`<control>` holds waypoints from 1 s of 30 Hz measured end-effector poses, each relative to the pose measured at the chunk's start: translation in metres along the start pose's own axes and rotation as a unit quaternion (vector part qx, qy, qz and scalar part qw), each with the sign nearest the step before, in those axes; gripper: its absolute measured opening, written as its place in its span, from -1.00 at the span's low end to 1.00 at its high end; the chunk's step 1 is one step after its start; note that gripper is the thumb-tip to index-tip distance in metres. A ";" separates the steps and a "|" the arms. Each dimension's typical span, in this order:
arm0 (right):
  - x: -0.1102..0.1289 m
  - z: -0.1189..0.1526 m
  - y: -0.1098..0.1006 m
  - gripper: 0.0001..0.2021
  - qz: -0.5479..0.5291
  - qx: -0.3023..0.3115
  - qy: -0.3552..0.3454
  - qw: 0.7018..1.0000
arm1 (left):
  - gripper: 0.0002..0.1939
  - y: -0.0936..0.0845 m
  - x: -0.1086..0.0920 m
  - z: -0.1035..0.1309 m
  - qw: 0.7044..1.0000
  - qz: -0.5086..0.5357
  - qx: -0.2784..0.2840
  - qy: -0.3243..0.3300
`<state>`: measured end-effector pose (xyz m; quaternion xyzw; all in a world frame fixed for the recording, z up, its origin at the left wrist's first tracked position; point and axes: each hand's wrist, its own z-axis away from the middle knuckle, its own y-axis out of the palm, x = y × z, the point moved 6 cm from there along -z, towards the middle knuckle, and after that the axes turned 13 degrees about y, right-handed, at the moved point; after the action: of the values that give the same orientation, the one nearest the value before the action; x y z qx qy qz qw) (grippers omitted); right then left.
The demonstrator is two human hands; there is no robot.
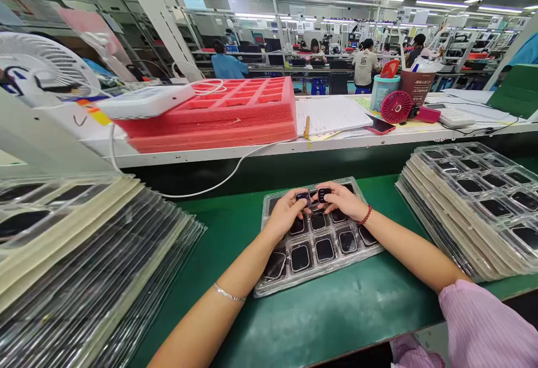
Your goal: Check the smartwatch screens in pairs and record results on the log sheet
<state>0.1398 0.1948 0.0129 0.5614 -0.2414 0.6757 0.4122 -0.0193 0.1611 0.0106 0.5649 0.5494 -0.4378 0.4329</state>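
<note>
Two small smartwatch bodies without straps are held up side by side above a clear plastic tray (269, 287). My left hand (288, 211) is closed on one smartwatch (303, 197), its thumb on the lower part of the screen. In my right hand (342, 200), fingers closed, is the other smartwatch (324, 194), whose dark screen shows faint light text. Beneath my hands the tray's compartments hold several more dark, rounded-square watch bodies (324, 249). One at the near left corner (274, 265) lies tilted in its compartment. My fingers hide part of the tray's far rows.
Tall stacks of trays stand at left (105, 261) and right (466, 211) on the green bench (336, 312). On the shelf behind are red foam (218, 127), a white device (147, 102), papers (332, 115), a phone (380, 125) and a pink fan (396, 106). A white cable (235, 169) hangs down. Other people sit farther back.
</note>
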 end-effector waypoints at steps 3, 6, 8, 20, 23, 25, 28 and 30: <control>0.001 0.002 0.000 -0.82 0.015 -0.006 -0.004 1.000 | -0.61 -0.001 0.001 0.001 1.000 -0.004 0.004 0.000; 0.000 0.002 0.000 -0.81 0.029 -0.005 -0.009 1.000 | -0.63 0.000 0.000 0.002 1.000 -0.004 0.010 0.003; 0.000 0.001 0.000 -0.72 0.028 -0.006 -0.017 0.999 | -0.62 0.002 -0.002 0.003 1.000 -0.002 0.014 0.007; -0.003 0.000 0.002 -0.76 0.080 0.012 -0.048 0.996 | -0.61 0.000 -0.001 0.005 0.999 -0.029 0.010 0.031; -0.005 -0.002 0.002 -0.77 0.080 0.013 -0.045 0.996 | -0.60 -0.001 0.001 0.006 0.999 -0.036 0.010 0.027; -0.005 -0.002 0.002 -0.77 0.080 0.009 -0.042 0.996 | -0.61 -0.001 0.000 0.006 0.999 -0.041 0.010 0.027; -0.006 -0.002 0.002 -0.77 0.082 0.006 -0.042 0.996 | -0.63 -0.001 -0.001 0.007 0.999 -0.045 0.010 0.028; -0.006 -0.001 0.002 -0.77 0.084 0.005 -0.041 0.996 | -0.62 -0.001 -0.002 0.007 0.999 -0.044 0.008 0.030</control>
<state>0.1380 0.1931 0.0070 0.5686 -0.3007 0.6856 0.3411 -0.0201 0.1534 0.0108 0.5562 0.5832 -0.4438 0.3918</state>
